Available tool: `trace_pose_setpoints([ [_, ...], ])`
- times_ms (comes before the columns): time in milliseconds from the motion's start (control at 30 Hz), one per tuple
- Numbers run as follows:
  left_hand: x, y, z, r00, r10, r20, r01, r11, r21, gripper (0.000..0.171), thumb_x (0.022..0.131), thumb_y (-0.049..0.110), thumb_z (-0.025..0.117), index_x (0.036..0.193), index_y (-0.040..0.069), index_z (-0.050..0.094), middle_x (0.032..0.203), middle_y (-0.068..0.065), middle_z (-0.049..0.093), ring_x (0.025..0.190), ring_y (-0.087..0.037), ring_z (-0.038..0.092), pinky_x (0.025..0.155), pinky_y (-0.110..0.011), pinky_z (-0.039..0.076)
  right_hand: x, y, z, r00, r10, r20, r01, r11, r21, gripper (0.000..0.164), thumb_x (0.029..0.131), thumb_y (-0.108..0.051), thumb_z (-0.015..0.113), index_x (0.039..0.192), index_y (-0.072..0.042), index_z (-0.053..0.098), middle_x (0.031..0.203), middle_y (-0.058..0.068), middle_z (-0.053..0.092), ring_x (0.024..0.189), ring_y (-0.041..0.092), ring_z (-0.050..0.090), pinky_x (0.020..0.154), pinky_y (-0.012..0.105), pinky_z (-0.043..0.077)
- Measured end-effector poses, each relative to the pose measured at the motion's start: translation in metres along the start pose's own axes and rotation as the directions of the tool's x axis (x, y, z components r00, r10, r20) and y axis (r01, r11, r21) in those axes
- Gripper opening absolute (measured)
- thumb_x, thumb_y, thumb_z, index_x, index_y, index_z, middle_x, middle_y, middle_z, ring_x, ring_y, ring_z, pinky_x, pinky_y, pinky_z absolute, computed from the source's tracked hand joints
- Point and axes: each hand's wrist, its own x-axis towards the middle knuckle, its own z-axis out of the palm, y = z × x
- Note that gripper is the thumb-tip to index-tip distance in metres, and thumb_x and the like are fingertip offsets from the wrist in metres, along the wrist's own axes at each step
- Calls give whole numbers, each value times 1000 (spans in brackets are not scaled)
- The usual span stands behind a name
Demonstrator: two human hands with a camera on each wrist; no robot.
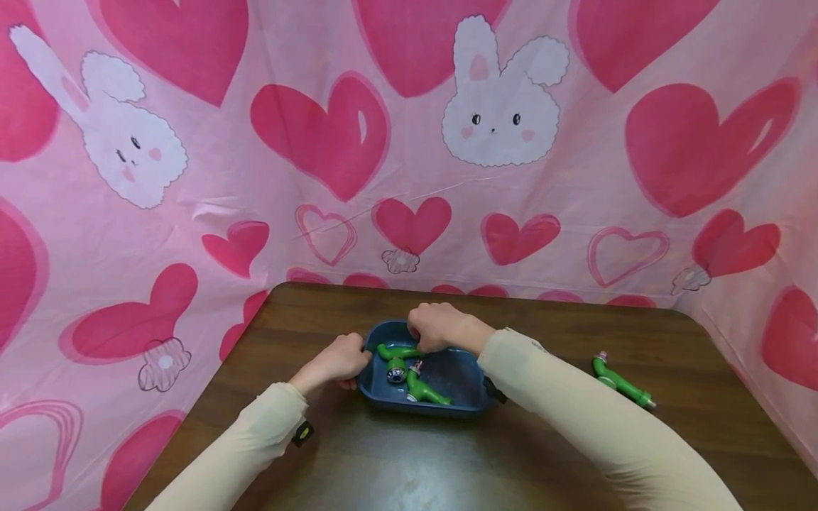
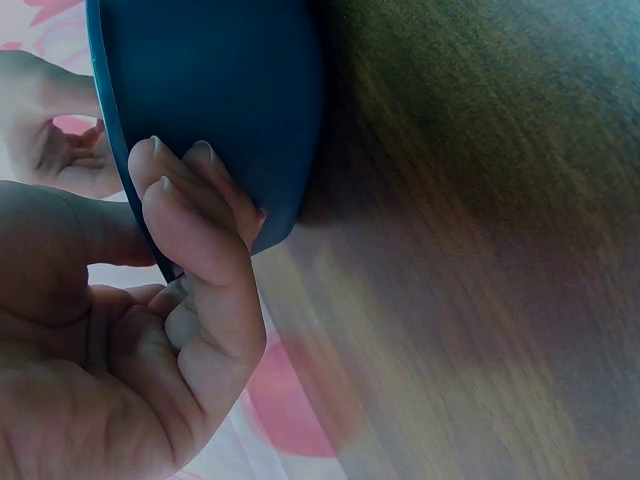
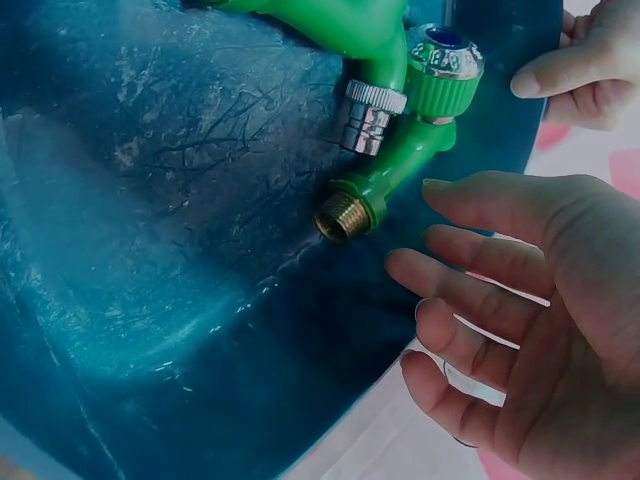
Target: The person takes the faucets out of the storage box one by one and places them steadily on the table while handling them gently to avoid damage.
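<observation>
A blue plastic basin [image 1: 456,372] stands on the table with two green taps inside. My left hand [image 1: 344,359] grips its left rim, thumb inside and fingers curled against the outer wall in the left wrist view. One tap [image 1: 409,351], lying near the back left, has a green knob and a brass threaded end [image 3: 345,217]. In front of it lies the second tap [image 1: 427,392], its chrome nozzle [image 3: 366,125] visible in the right wrist view. Over the back rim, my right hand [image 1: 444,326] hovers beside the first tap's threaded end, fingers spread and loosely bent, holding nothing.
A third green tap [image 1: 623,385] lies on the wooden table [image 1: 549,454] to the right of the basin. Behind the table hangs a pink cloth [image 1: 409,170] with hearts and rabbits, which also closes off both sides.
</observation>
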Motion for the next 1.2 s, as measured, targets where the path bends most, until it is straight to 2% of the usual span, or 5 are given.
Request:
trace_pose_setpoints([
  [433,0,1,1,1000,-3,-5,3,1000,-11,21,106,10,56,90,-1,63,67,-14,64,47,-20,65,46,-33,58,5,-3,4,1000,-23,15,22,999,47,18,91,-22,83,104,-12,77,84,-4,65,76,17,61,72,34,58],
  [733,0,0,0,1000,-2,-2,2,1000,-17,22,106,10,56,91,-3,65,66,-14,64,47,-20,65,46,-33,58,11,-4,8,999,-53,0,53,998,34,13,90,-23,83,96,-15,76,83,-5,65,76,16,61,70,35,57],
  [1033,0,-1,-1,1000,-2,3,2,1000,-14,22,107,10,55,93,-3,65,69,-14,63,48,-21,65,46,-33,58,11,-10,8,999,-46,17,46,999,30,13,91,-22,83,97,-13,75,83,-4,64,76,17,60,71,35,57],
  [1200,-1,0,0,1000,-2,0,2,1000,-18,22,107,10,55,93,-4,65,68,-14,64,48,-20,64,45,-33,57,13,-11,11,998,-55,17,55,998,33,12,92,-20,82,89,-16,71,79,-4,63,72,16,59,67,33,55],
])
